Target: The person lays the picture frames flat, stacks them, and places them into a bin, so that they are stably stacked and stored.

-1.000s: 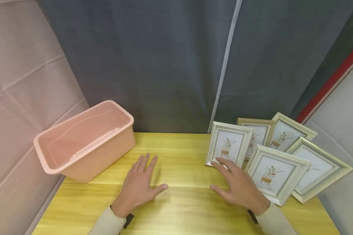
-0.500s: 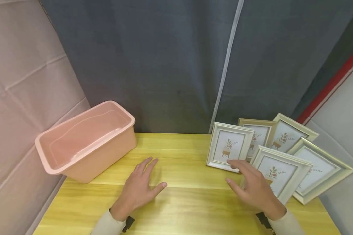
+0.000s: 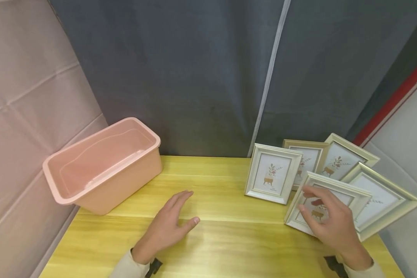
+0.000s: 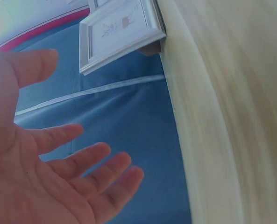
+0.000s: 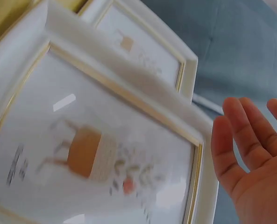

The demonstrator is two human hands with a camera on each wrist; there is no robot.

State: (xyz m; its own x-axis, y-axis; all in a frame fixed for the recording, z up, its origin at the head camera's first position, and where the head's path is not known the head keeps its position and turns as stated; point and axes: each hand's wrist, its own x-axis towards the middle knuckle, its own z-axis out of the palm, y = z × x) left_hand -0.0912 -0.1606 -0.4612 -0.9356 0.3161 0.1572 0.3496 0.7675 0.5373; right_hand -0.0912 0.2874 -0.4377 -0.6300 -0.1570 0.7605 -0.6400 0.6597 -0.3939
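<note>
My right hand (image 3: 333, 226) hovers in front of the nearest white picture frame (image 5: 105, 135), fingers slightly bent and thumb apart, holding nothing. In the right wrist view its fingertips show beside this frame's edge. The hand hides part of the potted-plant print in the head view. Left of it stands another white picture frame (image 3: 273, 173), upright and leaning back. My left hand (image 3: 166, 229) is held over the table's middle, palm turned inward, fingers loosely extended and nothing in them. A pink plastic bin (image 3: 118, 181) sits beyond it to the left.
Behind the white frames stand a tan picture frame (image 3: 307, 144) and a cream one (image 3: 354, 146). A champagne-coloured frame (image 3: 392, 193) leans at the far right. The wooden table (image 3: 208, 200) ends at a dark grey curtain (image 3: 180, 77); pale fabric walls (image 3: 21, 96) flank the sides.
My right hand has moved right, from before the left white frame to before the nearest one. My left hand has turned slightly, bringing its fingers closer together. The frames stand where they were.
</note>
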